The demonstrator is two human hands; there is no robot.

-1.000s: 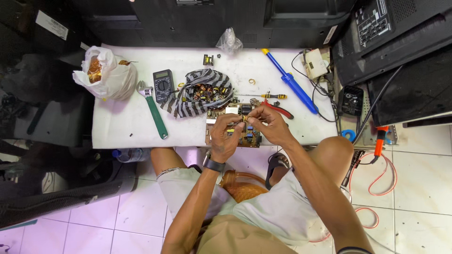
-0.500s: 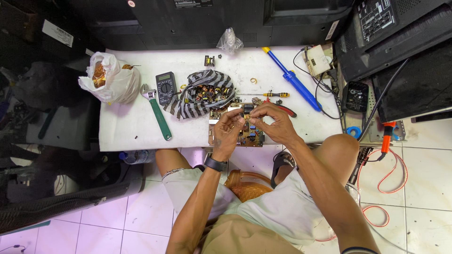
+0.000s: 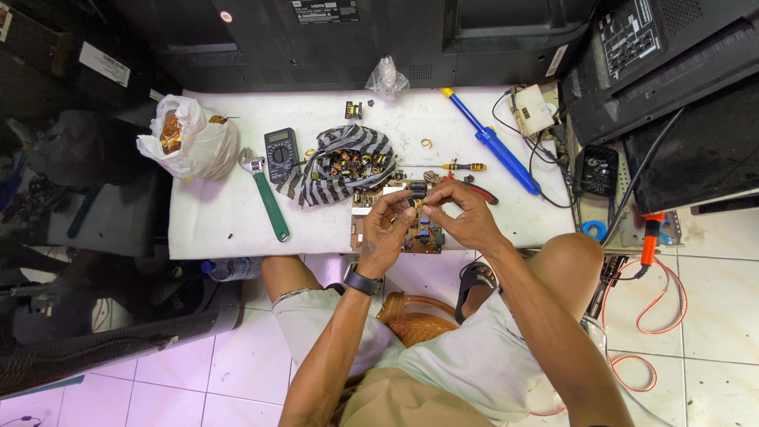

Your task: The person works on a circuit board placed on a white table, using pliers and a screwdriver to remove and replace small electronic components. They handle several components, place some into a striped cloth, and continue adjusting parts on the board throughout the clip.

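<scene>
We find both hands raised just above the brown populated circuit board (image 3: 419,236), which lies at the near edge of the white cloth-covered table (image 3: 213,221). The left hand (image 3: 385,232) and right hand (image 3: 456,215) pinch one small dark component (image 3: 417,204) between fingertips, directly over the board. The striped cloth of loose parts (image 3: 341,164) lies just beyond the board; the green-handled adjustable wrench (image 3: 267,198) lies well left of it.

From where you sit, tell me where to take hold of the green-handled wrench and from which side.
Grip the wrench around the middle of its long green handle, coming down from above. It lies flat on the white table, with bare cloth along both sides of the handle, so fingers can probably close around it. The metal jaw end sits close to the multimeter, so that end looks more crowded.
</scene>
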